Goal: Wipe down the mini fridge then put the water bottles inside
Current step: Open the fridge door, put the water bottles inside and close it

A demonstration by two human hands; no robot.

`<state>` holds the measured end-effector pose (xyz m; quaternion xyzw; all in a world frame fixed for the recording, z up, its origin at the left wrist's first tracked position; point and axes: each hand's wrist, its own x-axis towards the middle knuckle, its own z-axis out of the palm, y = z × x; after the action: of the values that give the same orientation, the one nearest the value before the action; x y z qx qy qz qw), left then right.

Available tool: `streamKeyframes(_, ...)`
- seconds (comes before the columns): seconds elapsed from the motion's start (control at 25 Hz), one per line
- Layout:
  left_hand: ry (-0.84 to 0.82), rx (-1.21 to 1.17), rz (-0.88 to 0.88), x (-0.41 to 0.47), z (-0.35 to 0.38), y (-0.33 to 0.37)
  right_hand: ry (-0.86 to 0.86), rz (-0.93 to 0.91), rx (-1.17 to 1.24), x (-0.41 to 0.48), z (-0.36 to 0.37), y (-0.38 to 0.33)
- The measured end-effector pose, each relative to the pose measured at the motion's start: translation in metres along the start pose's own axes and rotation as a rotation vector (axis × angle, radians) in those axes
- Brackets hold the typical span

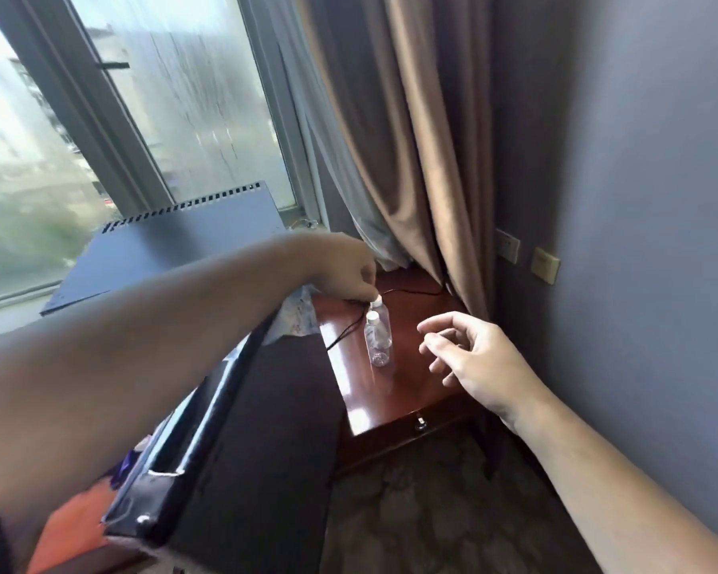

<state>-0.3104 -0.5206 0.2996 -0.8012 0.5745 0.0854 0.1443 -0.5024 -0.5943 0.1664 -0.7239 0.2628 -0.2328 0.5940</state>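
Two small clear water bottles with white caps stand close together on a red-brown wooden side table [407, 391]. My left hand [345, 267] reaches over from the left and pinches the cap of the farther bottle [384, 313]. The nearer bottle [377, 343] stands free just in front of it. My right hand [473, 358] hovers open to the right of the bottles, fingers spread and touching nothing. The grey mini fridge [162, 258] stands to the left by the window, and its black door [241, 428] hangs open towards me under my left arm.
A light patterned cloth [301, 316] lies between the fridge and the table. A black cable [349, 329] runs across the tabletop. Brown curtains [411, 159] hang behind the table. Two wall sockets [546, 265] sit on the grey wall at right. Patterned carpet lies below.
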Motion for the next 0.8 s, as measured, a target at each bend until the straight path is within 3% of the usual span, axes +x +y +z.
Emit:
streamKeyframes(0.28,-0.089,-0.049,-0.188,0.081,0.036,0.013,-0.026,0.025,-0.020,0.036,-0.053,0.037)
streamKeyframes(0.64,0.071,-0.417,-0.521,0.245,0.170,-0.027,-0.045,0.134,-0.068,0.155,-0.037,0.091)
streamKeyframes(0.8,0.145,-0.418,-0.599,0.296,0.223,-0.040,-0.035,0.224,-0.072,0.195,-0.034,0.115)
